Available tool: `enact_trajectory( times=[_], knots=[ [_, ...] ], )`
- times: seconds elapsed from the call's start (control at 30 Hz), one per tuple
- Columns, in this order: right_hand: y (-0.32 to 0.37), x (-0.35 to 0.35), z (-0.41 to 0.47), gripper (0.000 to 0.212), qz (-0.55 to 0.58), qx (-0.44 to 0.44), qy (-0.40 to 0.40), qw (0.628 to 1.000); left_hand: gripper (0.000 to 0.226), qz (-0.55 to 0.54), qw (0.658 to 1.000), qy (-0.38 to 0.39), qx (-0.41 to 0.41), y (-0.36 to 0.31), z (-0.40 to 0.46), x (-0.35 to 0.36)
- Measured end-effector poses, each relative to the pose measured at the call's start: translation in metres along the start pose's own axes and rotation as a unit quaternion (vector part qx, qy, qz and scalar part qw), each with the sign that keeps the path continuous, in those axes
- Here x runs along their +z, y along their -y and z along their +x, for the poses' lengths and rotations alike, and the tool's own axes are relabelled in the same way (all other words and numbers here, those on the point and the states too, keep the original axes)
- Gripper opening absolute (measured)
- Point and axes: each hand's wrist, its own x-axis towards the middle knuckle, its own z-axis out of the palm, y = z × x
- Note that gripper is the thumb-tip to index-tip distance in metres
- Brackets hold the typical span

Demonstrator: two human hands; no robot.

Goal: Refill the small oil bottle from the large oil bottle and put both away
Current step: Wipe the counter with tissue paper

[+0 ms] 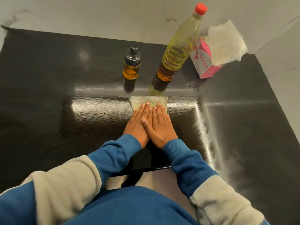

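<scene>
While both bottles stand capped on the dark worktop point(40, 65), neither is being held. In the head view, the left hand point(138, 124) and the right hand point(159, 127) are laid flat side by side, thumbs overlapping, with straight fingers pressed on a folded, oil-stained paper towel point(148, 101) at the near middle of the counter; nothing is gripped by either.

The small oil bottle point(131, 65) is seen beyond the towel and slightly to the left, upright, its black dispenser cap fitted. It appears roughly half filled with amber oil. It is judged light and rigid, and would best be taken round the clear body below the cap; a film of oil on the outside cannot be ruled out, so it may be slippery.

The large oil bottle point(177, 51) stands just right of it, close beyond the towel, with its red cap point(201, 8) on. Oil is held only in its lower portion; the upper part looks largely empty. Its thin ribbed plastic is likely to yield under pressure, so a hold round the ribbed waist is advised rather than the narrow neck. With so little inside, it should be fairly light.

Just beside the large bottle, to its right, a pink tissue box point(203, 62) is seen with a white tissue point(225, 43) standing out of it.
</scene>
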Motion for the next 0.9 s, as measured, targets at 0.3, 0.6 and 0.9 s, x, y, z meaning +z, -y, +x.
enact_trajectory(
  times=[0.3,0.6,0.9],
  knots=[
    [-0.078,-0.030,0.010,0.091,0.007,0.039,-0.037,0.999,0.068,0.023,0.999,0.000,0.037,-0.068,0.057,0.000],
    [-0.152,-0.058,0.017,0.081,0.025,0.080,-0.074,0.994,0.067,0.038,0.996,0.011,0.080,-0.131,0.116,0.007],
    [-0.212,-0.079,0.006,0.091,0.064,0.131,-0.091,0.985,0.067,0.019,0.992,0.027,0.126,-0.191,0.148,0.012]
  ],
)
